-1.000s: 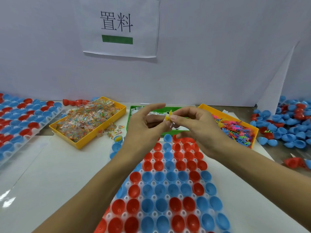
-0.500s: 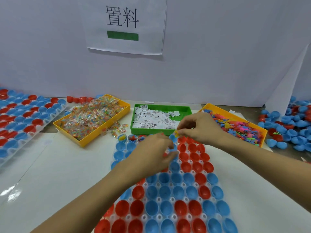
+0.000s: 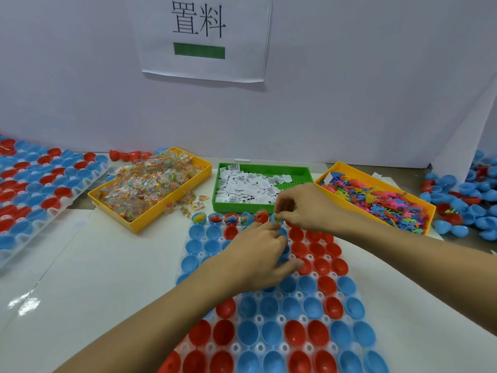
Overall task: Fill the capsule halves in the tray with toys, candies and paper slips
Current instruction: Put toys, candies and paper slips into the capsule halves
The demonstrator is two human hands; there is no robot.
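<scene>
A clear tray (image 3: 279, 319) of red and blue capsule halves lies in front of me. Several halves in its far row hold small coloured items (image 3: 215, 218). My right hand (image 3: 309, 208) pinches a small yellow toy (image 3: 278, 216) over a blue half in that far row. My left hand (image 3: 255, 257) rests knuckles up on the tray just below it, fingers curled under and thumb out; what it holds is hidden. Behind the tray stand a yellow bin of candy packets (image 3: 150, 187), a green bin of paper slips (image 3: 247, 184) and a yellow bin of plastic toys (image 3: 376, 200).
A second tray of capsule halves (image 3: 40, 184) lies at the left. Loose blue and red halves (image 3: 470, 200) are heaped at the right. A few candy packets (image 3: 192, 201) lie beside their bin. A white wall with a paper sign (image 3: 204, 36) closes the back.
Both hands came down from in front of the bins to the tray. The right hand carried the yellow toy down to the far row; the left hand settled on the tray.
</scene>
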